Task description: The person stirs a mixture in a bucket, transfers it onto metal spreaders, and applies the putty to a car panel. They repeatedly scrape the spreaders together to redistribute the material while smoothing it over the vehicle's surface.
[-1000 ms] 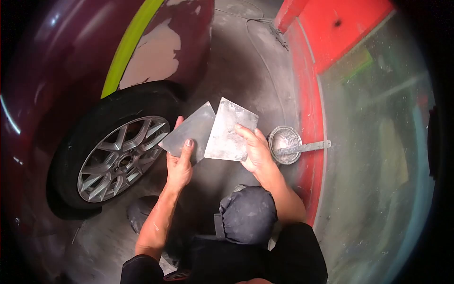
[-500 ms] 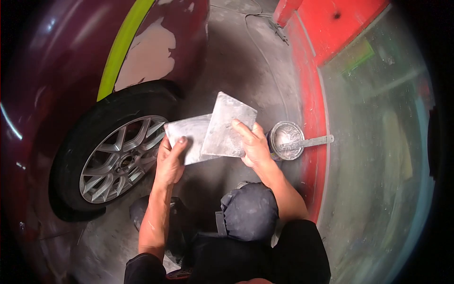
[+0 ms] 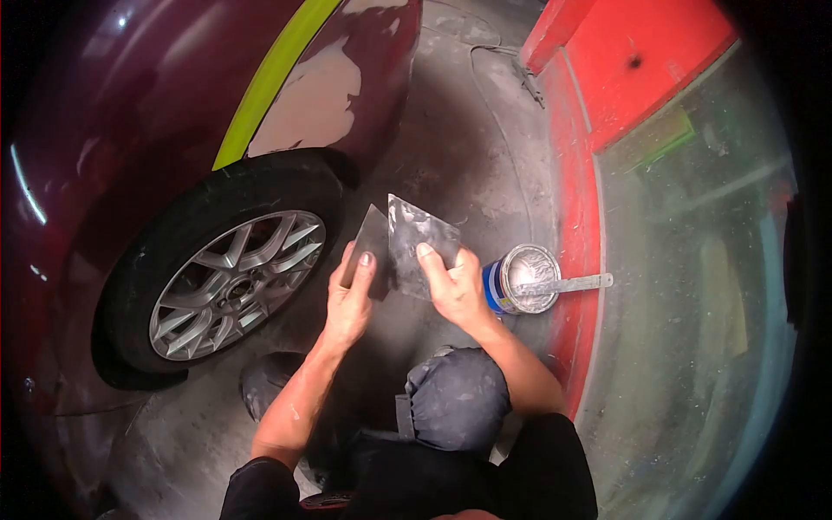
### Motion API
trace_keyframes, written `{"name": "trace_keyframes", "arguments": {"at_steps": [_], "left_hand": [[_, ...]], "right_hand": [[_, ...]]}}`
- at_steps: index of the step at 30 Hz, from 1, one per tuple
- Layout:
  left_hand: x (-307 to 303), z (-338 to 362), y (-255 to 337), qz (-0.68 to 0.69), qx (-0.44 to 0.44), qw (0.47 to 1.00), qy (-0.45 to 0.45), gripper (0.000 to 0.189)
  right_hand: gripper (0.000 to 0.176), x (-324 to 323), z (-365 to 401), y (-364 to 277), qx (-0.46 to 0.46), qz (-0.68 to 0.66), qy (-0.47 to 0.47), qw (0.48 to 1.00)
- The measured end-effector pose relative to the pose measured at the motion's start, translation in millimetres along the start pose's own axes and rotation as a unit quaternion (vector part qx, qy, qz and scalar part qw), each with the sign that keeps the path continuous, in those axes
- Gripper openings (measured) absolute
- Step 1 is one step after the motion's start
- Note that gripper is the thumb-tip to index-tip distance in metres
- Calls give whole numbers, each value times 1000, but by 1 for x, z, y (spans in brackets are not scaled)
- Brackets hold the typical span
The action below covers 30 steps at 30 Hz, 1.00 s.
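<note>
My left hand grips a thin metal filler spreader, thumb on its near face. That plate is turned steeply, so only a narrow slanted side shows. Closed around a second spreader is my right hand, its thumb pressed on the face. Pale smears mark this plate, thickest along its upper left edge. The two spreaders sit side by side, their edges close together in front of me. Just right of my right hand stands a blue tin of whitish paste, with a metal spatula lying across its rim.
A dark red car stands at left, its wheel beside my left arm. Above the tyre are green tape and a pale bare patch. A red-framed panel rises at right. A cable runs along the floor.
The spreaders no longer overlap. My left hand has moved right and turned its plate edge-on, while the right plate has come slightly lower and tilted. The view has shifted a little.
</note>
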<state>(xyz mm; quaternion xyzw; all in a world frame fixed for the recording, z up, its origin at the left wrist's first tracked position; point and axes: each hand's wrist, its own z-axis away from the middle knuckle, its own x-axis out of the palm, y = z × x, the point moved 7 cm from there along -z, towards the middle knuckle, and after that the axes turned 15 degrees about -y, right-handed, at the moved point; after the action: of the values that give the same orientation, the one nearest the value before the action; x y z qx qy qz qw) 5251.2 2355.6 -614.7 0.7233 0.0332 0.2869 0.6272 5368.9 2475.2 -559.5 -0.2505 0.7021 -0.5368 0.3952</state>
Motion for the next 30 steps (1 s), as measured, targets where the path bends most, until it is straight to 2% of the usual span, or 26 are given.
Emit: {"name": "trace_keyframes", "arguments": {"at_steps": [1, 3, 4, 5, 7, 8, 9, 11, 12, 13, 15, 17, 19, 20, 21, 22, 23, 24, 27, 28, 29, 30], "left_hand": [[3, 0, -1, -40, -9, 999, -13, 39], [2, -3, -3, -157, -2, 987, -39, 38], [0, -5, 1, -246, 17, 965, -93, 37], [5, -7, 13, -332, 36, 931, -146, 38], [10, 0, 28, -380, 24, 921, -87, 40], [18, 2, 38, -432, 98, 891, -93, 42], [26, 3, 42, -454, 123, 873, -128, 42], [15, 4, 41, -435, 101, 893, -57, 43], [6, 0, 35, -357, 53, 932, -33, 41], [0, -1, 35, -356, 63, 932, -13, 34], [10, 4, 46, -438, 104, 893, -16, 28], [32, 12, 59, -468, 181, 864, -46, 23], [31, 14, 53, -462, 185, 867, -32, 17], [14, 11, 47, -438, 101, 893, 16, 17], [-9, 10, 42, -409, 13, 910, 63, 20], [-28, 5, 44, -379, 28, 920, 96, 30], [-39, 3, 50, -372, 29, 922, 102, 31], [-47, 2, 57, -366, 31, 924, 107, 31], [-35, 6, 62, -362, 42, 927, 92, 29], [-27, 8, 60, -363, 46, 927, 82, 29], [-16, 11, 57, -337, 74, 935, 83, 25], [-5, 13, 48, -329, 108, 935, 77, 24]], "right_hand": [[28, 5, -3, -15, -46, 37, 6, 998], [34, 28, 1, -43, -155, 190, -93, 965], [44, 42, 7, -45, -177, 183, -169, 952], [48, 46, 10, -65, -248, 256, -165, 920], [54, 32, -4, -49, -232, 352, -100, 901], [47, 14, -19, -29, -158, 308, -95, 933], [36, 2, -24, -25, -133, 230, -64, 962], [28, 4, -12, -40, -146, 236, -40, 960], [28, 3, -11, -50, -145, 233, -38, 961], [29, 0, -8, -60, -143, 230, -34, 962], [27, -9, -8, -68, -138, 231, -13, 963], [25, -12, -14, -50, -114, 182, -8, 977], [24, -2, -7, -32, -57, 170, -62, 982], [25, 3, -2, -24, -28, 165, -95, 981], [25, 13, 4, -23, -41, 140, -171, 974], [25, 22, 9, -24, -55, 114, -243, 962], [26, 31, 14, -25, -70, 88, -312, 943], [20, 32, 14, -33, -131, 97, -303, 939], [20, -19, 0, 6, 42, 140, -64, 987], [25, -27, -3, 19, 35, -62, 8, 997], [33, -33, -6, 40, 26, -262, 80, 961], [42, -35, -9, 70, 53, -297, 100, 948]]}}
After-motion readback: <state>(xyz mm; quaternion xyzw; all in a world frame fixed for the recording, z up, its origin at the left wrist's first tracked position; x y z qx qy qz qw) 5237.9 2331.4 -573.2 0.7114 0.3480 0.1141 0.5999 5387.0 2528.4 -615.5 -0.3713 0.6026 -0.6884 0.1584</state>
